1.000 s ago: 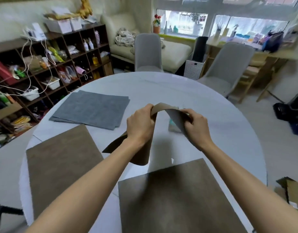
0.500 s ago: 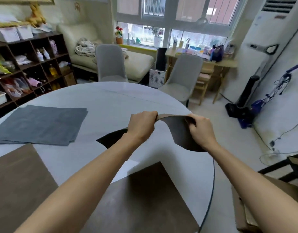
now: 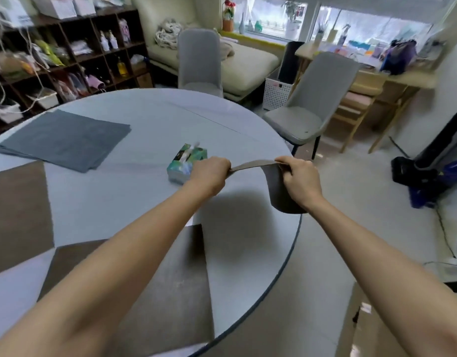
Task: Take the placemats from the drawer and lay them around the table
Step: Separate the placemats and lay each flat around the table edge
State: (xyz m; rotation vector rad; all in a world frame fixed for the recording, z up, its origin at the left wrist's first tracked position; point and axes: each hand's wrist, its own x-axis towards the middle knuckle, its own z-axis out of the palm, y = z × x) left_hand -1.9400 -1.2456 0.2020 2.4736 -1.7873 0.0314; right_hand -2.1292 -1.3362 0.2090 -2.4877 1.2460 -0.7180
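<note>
Head view: both hands' brown placemat (image 3: 280, 191) over table (image 3: 155, 119) right edge

Surface: round pale table (image 3: 150, 117), dark rim.
Far left: stack of grey placemats (image 3: 64, 140), lying flat.
Left edge: brown placemat (image 3: 17, 210), flat.
Near edge: second brown placemat (image 3: 181, 287), flat.
Centre: tissue box (image 3: 186, 162).

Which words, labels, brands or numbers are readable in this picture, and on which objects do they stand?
No text can be read.
Tissue box: there is a dark panel with print on the top, too blurred to read.
White boxes on the shelf: no readable label.
White basket: a small dark tag, too small to read.
Placemat, held by both hands: no print visible.
</note>
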